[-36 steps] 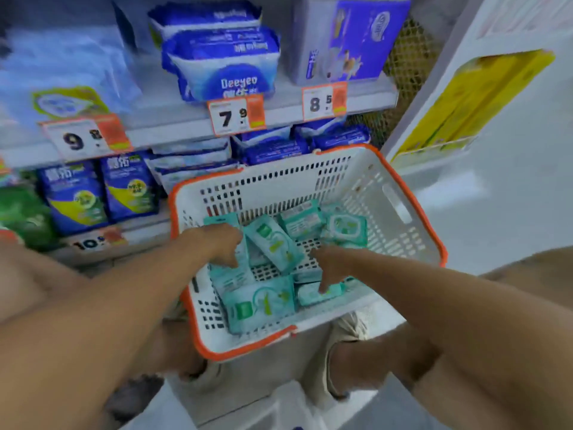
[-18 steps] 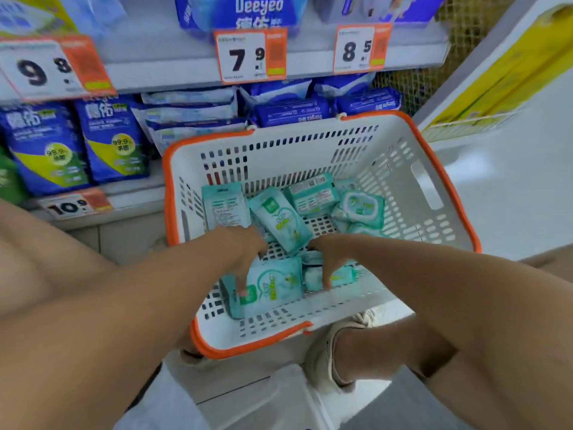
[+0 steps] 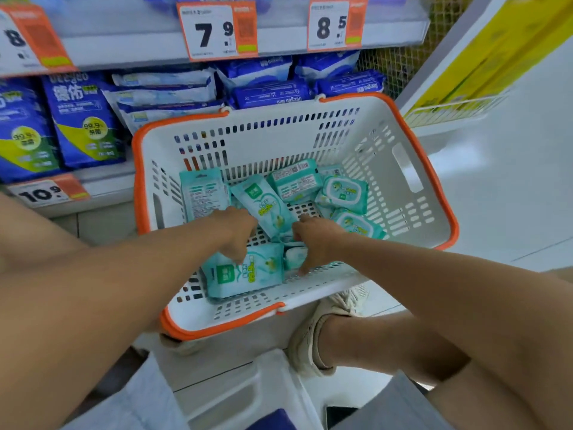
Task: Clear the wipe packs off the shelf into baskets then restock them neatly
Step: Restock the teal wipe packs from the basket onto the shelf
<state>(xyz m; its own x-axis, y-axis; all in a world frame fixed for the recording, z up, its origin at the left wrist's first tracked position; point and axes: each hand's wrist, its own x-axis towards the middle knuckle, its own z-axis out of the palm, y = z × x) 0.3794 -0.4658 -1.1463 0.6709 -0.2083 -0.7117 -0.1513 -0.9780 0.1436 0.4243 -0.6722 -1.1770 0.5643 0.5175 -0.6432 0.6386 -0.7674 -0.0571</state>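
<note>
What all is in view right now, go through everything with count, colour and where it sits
basket: one, white with orange rim, on the floor in front of the shelf
teal wipe packs: about eight, teal and white, loose in the basket bottom
blue wipe packs: several, blue with green and yellow, upright on the lower shelf at left
flat blue packs: several, blue and white, stacked behind the basket
price tags: four seen, white and orange, on the shelf edges
yellow rack: one, at right
shoe: one, beige, below the basket
left hand: fingers down on a teal pack at the basket's near side
right hand: fingers down on a small teal pack beside it
</note>
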